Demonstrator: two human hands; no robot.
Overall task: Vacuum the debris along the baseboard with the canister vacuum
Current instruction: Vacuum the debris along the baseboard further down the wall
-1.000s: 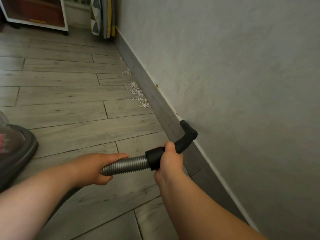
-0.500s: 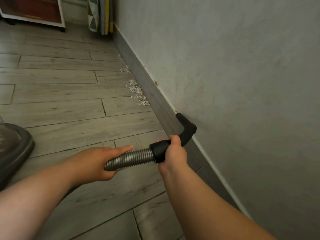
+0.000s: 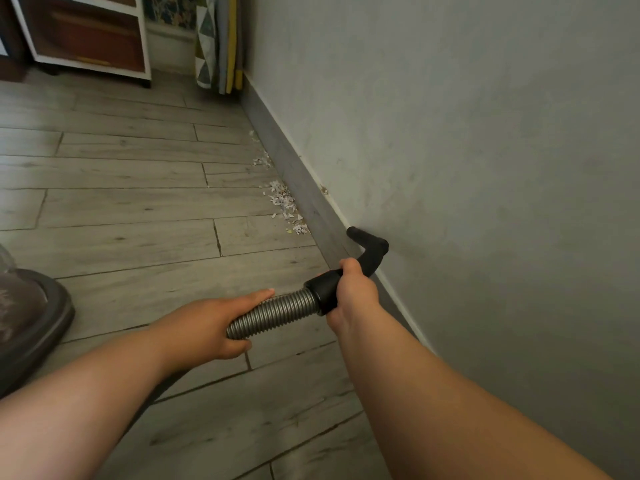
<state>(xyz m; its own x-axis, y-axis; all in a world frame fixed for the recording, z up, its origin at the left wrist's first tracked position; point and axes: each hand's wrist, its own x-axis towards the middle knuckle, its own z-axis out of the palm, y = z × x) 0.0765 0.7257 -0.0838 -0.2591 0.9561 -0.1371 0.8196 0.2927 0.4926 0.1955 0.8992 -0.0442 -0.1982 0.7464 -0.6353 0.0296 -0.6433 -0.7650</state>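
Both hands (image 3: 351,292) grip the hose (image 3: 273,311) (debris (image 3: 285,202) lies ahead).

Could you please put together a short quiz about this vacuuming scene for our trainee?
1. True or false: the paper scraps lie right beside the baseboard.
2. The right hand grips: A the black handle; B a broom; C nothing.
3. Fill in: the left hand holds the ribbed ___.
Key: 1 true; 2 A; 3 hose.
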